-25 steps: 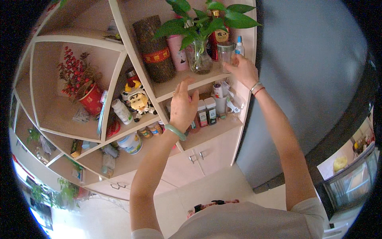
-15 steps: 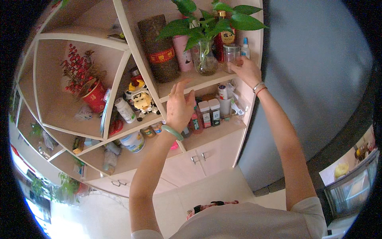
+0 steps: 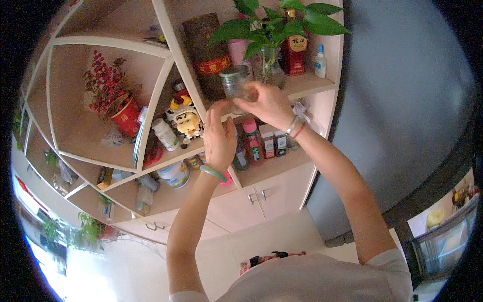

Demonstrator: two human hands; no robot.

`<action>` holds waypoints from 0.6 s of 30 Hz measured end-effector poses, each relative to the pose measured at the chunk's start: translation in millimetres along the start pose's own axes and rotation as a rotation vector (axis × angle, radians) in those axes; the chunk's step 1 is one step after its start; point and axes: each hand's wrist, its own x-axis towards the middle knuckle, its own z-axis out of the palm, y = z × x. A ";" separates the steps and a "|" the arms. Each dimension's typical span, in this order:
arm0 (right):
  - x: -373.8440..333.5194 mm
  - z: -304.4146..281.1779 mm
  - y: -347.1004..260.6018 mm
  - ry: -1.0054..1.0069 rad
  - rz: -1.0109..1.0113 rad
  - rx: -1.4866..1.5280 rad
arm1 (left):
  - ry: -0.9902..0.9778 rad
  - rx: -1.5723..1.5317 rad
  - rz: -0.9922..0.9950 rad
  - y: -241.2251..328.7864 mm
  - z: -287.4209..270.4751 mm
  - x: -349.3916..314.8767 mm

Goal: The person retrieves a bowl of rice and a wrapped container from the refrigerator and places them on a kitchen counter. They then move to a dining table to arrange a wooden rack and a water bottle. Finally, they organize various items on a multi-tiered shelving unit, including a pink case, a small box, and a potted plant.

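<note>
My right hand [image 3: 269, 104] grips a clear glass jar with a grey-green lid [image 3: 234, 75], lifted in front of the upper shelf. Thumb and fingers wrap the jar's right side. My left hand [image 3: 220, 137], wearing a green bangle, is raised just left of and below the jar, fingers apart and holding nothing; whether its fingertips touch the jar I cannot tell. Behind the jar stand a glass vase [image 3: 269, 68] with a leafy green plant [image 3: 276, 30], a pink container [image 3: 238, 52] and a tall dark brown canister [image 3: 204, 48] with a red band.
A red bottle [image 3: 297, 55] and a small white glue bottle [image 3: 320, 63] stand at the shelf's right end. Several bottles, including a pink one [image 3: 253, 143], fill the shelf below. A cow figurine [image 3: 186, 121] and white bottle [image 3: 165, 134] sit left of my hands. A grey wall [image 3: 397, 110] rises right.
My right hand has taken the jar off the shelf's right end and carried it left, past the vase. My left hand has moved slightly left and down. The view has shifted a little.
</note>
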 end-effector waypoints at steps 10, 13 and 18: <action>23.8 46.1 -27.1 -0.150 0.112 -0.099 | -0.005 0.056 -0.061 -9.9 -35.2 -9.1; 24.1 48.1 -33.6 -0.173 0.139 -0.134 | 0.000 0.072 -0.011 -13.8 -36.8 -9.2; 25.3 60.4 -34.0 -0.094 0.109 -0.113 | -0.007 0.097 0.009 -22.8 -32.7 -7.8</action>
